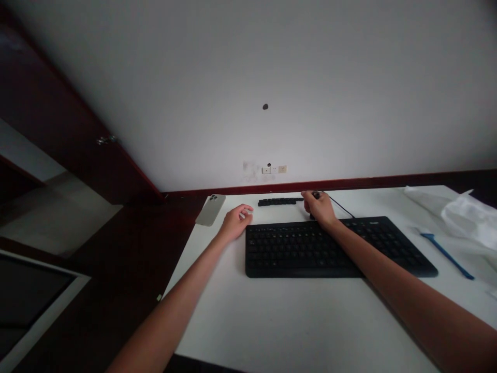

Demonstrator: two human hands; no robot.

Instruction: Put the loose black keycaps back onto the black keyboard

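Observation:
A black keyboard point(337, 247) lies on the white table point(295, 321). My left hand point(235, 221) rests on the table at the keyboard's far left corner, fingers curled with something small and pale at the fingertips. My right hand point(319, 207) is beyond the keyboard's far edge, fingers pinched on a small dark piece point(316, 195) at the right end of a row of black keycaps point(280, 201). The keyboard's black cable point(344, 207) runs out from under that hand.
A grey phone point(210, 209) lies face down at the table's far left corner. A blue-handled tool point(446, 254) and crumpled white plastic point(464, 215) lie on the right. A white wall with sockets point(274, 169) stands behind; dark floor on the left.

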